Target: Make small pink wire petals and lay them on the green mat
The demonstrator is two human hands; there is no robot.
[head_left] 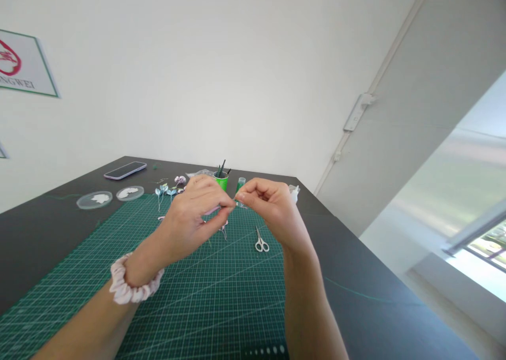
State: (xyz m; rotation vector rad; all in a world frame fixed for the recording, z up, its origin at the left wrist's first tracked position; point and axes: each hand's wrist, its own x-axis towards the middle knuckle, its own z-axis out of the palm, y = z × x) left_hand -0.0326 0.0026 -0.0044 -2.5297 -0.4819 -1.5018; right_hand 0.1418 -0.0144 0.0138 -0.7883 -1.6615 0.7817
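Observation:
Over the green cutting mat (190, 307) my two hands meet fingertip to fingertip. My left hand (200, 210), with a pale scrunchie (130, 291) round its wrist, is closed in a pinch. My right hand (272, 207) pinches at the same spot. Whatever lies between the fingertips is too small to name. White-handled scissors (261, 242) rest on the mat below my right hand. Light blue craft flowers (165, 190) on thin stems lie left of my left hand. Some pinkish pieces (224, 225) show partly behind it.
A green cup (222, 182) with dark tools stands behind my hands, beside a green-and-clear tube (241, 183). Two shallow clear dishes (94, 200) with white pieces sit at the left. Farther back lies a phone (125, 170). A white bottle (294, 193) is partly hidden by my right hand.

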